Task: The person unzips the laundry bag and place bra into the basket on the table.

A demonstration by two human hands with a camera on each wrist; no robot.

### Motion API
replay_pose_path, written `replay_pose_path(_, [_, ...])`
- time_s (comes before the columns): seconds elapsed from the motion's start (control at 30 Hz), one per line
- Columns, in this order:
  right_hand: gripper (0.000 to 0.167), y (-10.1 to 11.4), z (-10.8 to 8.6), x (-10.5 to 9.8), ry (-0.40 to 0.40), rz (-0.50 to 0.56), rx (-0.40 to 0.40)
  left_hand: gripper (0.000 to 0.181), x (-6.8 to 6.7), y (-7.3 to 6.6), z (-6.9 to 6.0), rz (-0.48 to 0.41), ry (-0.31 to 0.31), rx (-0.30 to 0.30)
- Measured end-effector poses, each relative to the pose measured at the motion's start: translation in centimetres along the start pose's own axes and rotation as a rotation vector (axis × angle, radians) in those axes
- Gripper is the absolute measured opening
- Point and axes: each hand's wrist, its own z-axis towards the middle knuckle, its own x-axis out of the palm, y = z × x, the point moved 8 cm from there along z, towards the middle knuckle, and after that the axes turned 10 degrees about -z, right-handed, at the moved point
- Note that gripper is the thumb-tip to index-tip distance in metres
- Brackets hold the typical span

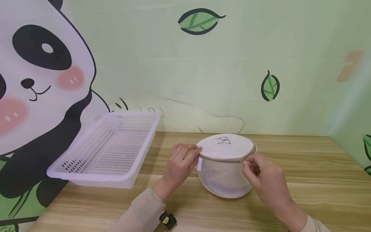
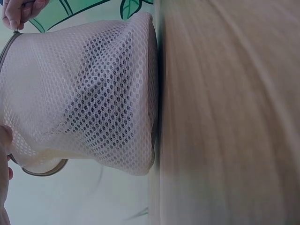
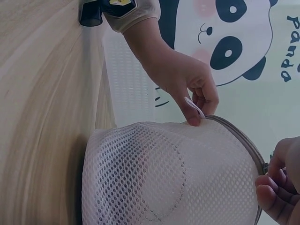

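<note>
Pale sleeves (image 1: 145, 212), one at each forearm, the left with a black gadget (image 1: 168, 220) beside its cuff; right hand (image 1: 268, 180), fingers curled, pinching the zipper pull (image 1: 242, 161) at the front right of the bag's rim; left hand (image 1: 179, 162), thumb and fingers closed on the rim's left side. White mesh bag (image 1: 226, 180), one, standing upright on a wood-grain table (image 1: 318, 167) between the hands, its round lid (image 1: 237, 148) (small dark line drawing on top) lying over the opening; white plastic basket (image 1: 99, 181), one, at left.
</note>
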Motion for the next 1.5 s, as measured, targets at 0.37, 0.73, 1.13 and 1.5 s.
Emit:
replay_pose_path(0.37, [0.018, 0.3, -0.1, 0.3, 0.022, 0.052, -0.004, 0.019, 0.0, 0.3, -0.1, 0.005, -0.013, -0.019])
replay_pose_path(0.73, [0.021, 1.0, -0.4, 0.7, 0.025, 0.099, -0.046, 0.023, 0.6, 0.7, -0.4, -0.017, 0.034, -0.024])
replay_pose_path(1.13, [0.020, 1.4, -0.6, 0.9, 0.021, 0.112, -0.066, 0.044, 1.3, 0.8, -0.5, -0.054, 0.154, -0.042])
replay_pose_path(1.5, [0.018, 1.5, -0.6, 1.0, -0.003, 0.115, -0.090, 0.050, 1.3, 0.4, 0.0, -0.063, 0.202, -0.035])
